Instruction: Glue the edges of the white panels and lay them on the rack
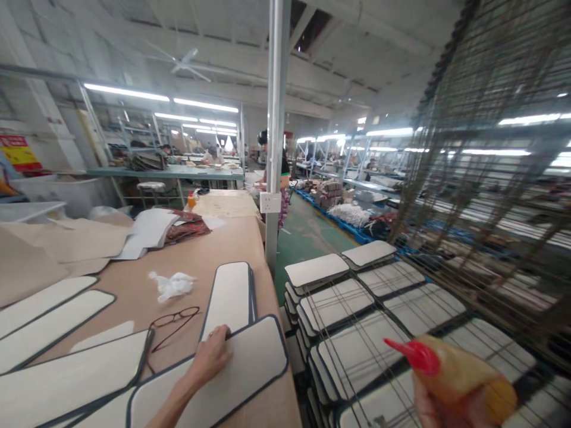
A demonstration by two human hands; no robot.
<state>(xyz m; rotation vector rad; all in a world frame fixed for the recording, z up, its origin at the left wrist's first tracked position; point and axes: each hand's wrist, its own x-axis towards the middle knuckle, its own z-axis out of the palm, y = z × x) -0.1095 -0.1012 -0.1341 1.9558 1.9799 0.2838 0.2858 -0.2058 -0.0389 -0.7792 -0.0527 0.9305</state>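
Note:
My left hand [214,355], fingers curled, grips the upper edge of a cream panel [250,362] with rounded corners and dark edging. That panel lies near the table's front edge and overlaps a second, narrower cream panel [229,291] behind it. In my right hand [439,404], at the lower right, is a squeeze bottle [464,374] with amber contents and a red nozzle pointing left. My right fingers wrap round the bottle from below, over the rack of panels. Eyeglasses [176,318] rest on the table left of the panels, beside a crumpled white tissue [172,286].
More edged panels [66,374] cover the left of the brown table [187,238]. To the right, panels lie in stacked rows on a wire rack [330,297], with raised wire grids [482,119] above. A metal post [277,107] stands at the table's edge; a person [284,172] is behind it.

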